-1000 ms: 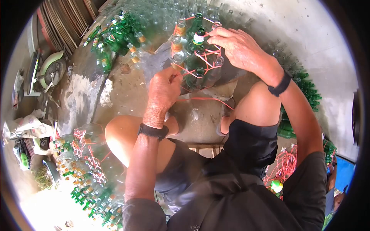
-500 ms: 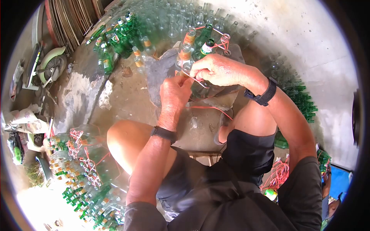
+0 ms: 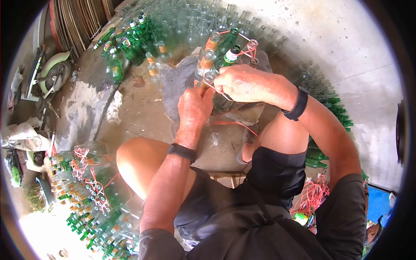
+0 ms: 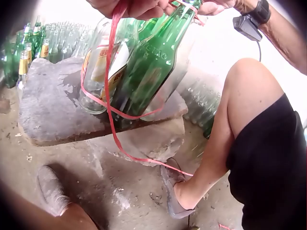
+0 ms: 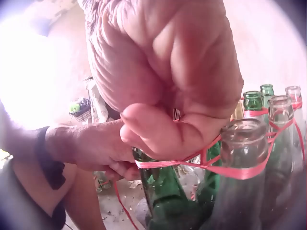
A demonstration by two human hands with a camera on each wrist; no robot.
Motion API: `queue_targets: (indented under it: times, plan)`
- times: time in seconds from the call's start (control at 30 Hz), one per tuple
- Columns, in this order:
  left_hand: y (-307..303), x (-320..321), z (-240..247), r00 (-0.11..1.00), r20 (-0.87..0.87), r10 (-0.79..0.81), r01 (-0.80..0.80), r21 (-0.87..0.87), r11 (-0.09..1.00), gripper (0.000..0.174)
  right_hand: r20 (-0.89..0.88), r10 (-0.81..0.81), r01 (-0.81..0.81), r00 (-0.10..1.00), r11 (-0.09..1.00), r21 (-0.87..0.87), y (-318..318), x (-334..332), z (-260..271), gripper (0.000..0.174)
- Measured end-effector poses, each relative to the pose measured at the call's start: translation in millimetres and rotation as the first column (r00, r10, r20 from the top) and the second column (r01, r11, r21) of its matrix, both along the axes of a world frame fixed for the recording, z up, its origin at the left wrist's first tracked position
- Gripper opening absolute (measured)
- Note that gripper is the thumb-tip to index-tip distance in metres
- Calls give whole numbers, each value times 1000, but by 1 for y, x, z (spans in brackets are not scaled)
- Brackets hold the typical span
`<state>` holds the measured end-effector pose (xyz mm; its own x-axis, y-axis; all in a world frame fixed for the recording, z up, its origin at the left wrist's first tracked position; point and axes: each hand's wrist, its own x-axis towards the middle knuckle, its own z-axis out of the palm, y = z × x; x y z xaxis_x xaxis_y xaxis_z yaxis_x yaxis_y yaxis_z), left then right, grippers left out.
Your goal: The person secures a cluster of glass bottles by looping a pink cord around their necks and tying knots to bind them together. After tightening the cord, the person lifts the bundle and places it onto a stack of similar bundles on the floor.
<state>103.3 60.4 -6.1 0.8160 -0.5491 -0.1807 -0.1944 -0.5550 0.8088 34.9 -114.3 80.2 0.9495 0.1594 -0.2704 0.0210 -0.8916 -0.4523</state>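
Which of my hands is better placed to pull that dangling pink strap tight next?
Probably your left hand: it grips the pink strap where the loose length hangs down, while your right hand is curled close over the neck of a green bottle.

The left wrist view crops both hands (image 4: pixel 141 7).

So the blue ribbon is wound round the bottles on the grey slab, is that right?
Not quite: the ribbon is pinkish red, not blue, as the left wrist view shows. It is wound round the bottles on the grey slab, just as you said.
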Motion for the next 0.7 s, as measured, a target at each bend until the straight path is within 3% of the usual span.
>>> queue_targets:
  times: [0.07,0.27,0.57,0.7]
  plan:
    - [1,-2,2,997,78,-13,14,-19,1000,33,32,52,-49,998,995,-90,0,-1,7,11]
    - [3,0,7,997,3,-82,82,3,997,38,223,293,-220,930,927,-304,-4,-3,19,11]
    - [3,2,10,994,-38,-102,102,14,995,40,134,367,-298,921,882,-365,-13,7,30,10]
    - [3,1,14,991,-27,-129,129,15,991,41,206,363,-288,909,903,-320,-15,7,32,6]
